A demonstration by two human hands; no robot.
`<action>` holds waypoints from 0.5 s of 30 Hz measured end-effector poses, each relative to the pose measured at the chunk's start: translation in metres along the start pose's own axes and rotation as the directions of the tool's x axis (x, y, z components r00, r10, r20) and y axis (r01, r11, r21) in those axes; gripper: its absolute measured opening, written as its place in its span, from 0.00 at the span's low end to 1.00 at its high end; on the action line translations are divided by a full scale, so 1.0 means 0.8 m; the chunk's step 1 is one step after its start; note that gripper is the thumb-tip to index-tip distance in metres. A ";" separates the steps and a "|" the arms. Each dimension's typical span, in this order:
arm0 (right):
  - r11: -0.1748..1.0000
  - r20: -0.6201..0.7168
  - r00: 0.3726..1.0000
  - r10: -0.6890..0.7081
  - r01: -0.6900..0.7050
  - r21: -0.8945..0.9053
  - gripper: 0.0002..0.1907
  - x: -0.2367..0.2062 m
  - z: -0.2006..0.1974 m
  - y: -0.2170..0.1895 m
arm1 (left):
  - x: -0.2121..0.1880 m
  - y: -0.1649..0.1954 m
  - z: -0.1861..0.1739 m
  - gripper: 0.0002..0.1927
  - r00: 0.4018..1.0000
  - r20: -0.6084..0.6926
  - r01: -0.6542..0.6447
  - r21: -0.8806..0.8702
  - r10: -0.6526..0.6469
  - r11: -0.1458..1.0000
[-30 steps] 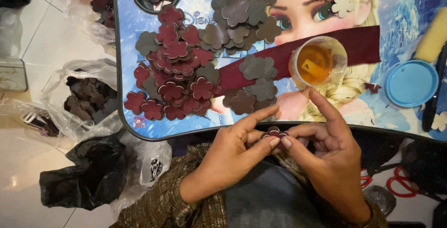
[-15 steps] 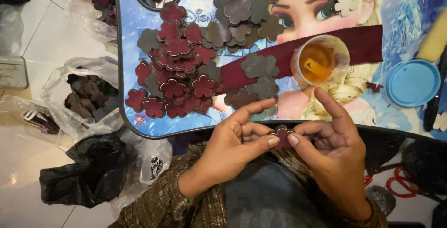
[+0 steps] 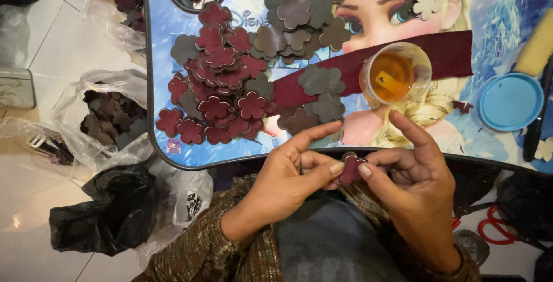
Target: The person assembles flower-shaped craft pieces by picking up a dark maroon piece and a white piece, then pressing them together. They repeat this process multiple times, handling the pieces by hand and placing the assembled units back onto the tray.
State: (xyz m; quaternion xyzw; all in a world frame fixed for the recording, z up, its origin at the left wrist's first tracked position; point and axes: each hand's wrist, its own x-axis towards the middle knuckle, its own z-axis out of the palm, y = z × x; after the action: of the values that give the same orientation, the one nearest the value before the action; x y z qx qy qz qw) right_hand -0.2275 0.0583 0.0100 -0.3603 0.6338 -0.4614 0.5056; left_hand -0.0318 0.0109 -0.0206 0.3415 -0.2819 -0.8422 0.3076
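I had both hands low, just off the near edge of the tabletop (image 3: 155,115), over my lap. My left hand (image 3: 288,172) and right hand (image 3: 415,184) met on one small maroon flower-shaped piece (image 3: 350,167), the fingers (image 3: 331,169) of each pinched shut on it from either side, thumbs pressed against its face. The left forefinger stuck out straight towards the tabletop; the right forefinger arched above the piece without touching it.

On the tabletop, well apart from my hands, lay a heap of maroon flower pieces (image 3: 222,95), mixed at its edges with grey-brown flower pieces (image 3: 299,14). A dark red strip (image 3: 449,54) ran across the printed surface, and a clear cup of amber liquid (image 3: 396,74) stood on it. A blue lid (image 3: 510,101) sat to the right. Plastic bags (image 3: 109,120) holding more dark pieces lay on the floor to the left.

I judged the step in hand to be working the single piece between the fingertips, perhaps pressing or separating layers; I could not tell which. The next move would call for a steady pinch with one hand while the other shifted its hold, since the piece was small and easily dropped into the lap.
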 end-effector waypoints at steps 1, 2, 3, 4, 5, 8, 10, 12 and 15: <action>1.000 -0.006 1.000 -0.004 0.004 -0.009 0.42 0.000 0.000 0.000 | 0.000 0.001 0.000 0.32 1.000 -0.009 0.016 0.011 -0.016 1.000; 1.000 -0.011 1.000 -0.009 0.008 -0.017 0.42 0.000 0.000 -0.001 | -0.001 0.002 0.001 0.31 0.999 -0.019 0.031 0.022 -0.030 0.999; 1.000 -0.016 1.000 -0.013 0.013 -0.026 0.42 0.000 0.000 -0.001 | -0.001 0.003 0.001 0.30 0.999 -0.029 0.046 0.031 -0.045 0.998; 0.999 -0.020 1.000 -0.013 0.013 -0.040 0.42 0.000 0.001 -0.001 | -0.001 0.003 0.002 0.31 0.999 -0.033 0.035 0.010 -0.035 0.999; 0.999 -0.026 1.000 -0.013 0.012 -0.053 0.42 0.000 0.001 -0.001 | -0.002 0.004 0.004 0.31 0.999 -0.036 0.026 -0.010 -0.026 1.000; 0.998 -0.024 0.999 -0.023 0.021 -0.052 0.42 -0.003 0.002 -0.002 | -0.003 0.006 0.009 0.36 0.999 -0.038 -0.034 0.091 0.037 0.995; 0.999 -0.020 1.000 -0.024 0.023 -0.037 0.42 -0.004 0.003 -0.002 | -0.004 0.007 0.011 0.39 0.997 -0.035 -0.067 0.167 0.074 0.984; 1.000 -0.019 1.000 -0.015 0.014 -0.023 0.42 -0.005 0.003 -0.002 | -0.005 0.009 0.013 0.39 0.995 -0.037 -0.082 0.195 0.091 0.977; 0.999 -0.029 1.000 0.011 -0.013 -0.044 0.42 -0.005 0.002 -0.003 | -0.005 0.013 0.011 0.39 0.994 -0.075 -0.055 0.267 0.078 0.962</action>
State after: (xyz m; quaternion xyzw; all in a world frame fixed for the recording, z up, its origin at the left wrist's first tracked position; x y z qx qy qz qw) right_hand -0.2248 0.0608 0.0130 -0.3609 0.6531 -0.4494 0.4912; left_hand -0.0328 0.0096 -0.0066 0.4052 -0.3896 -0.7711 0.2991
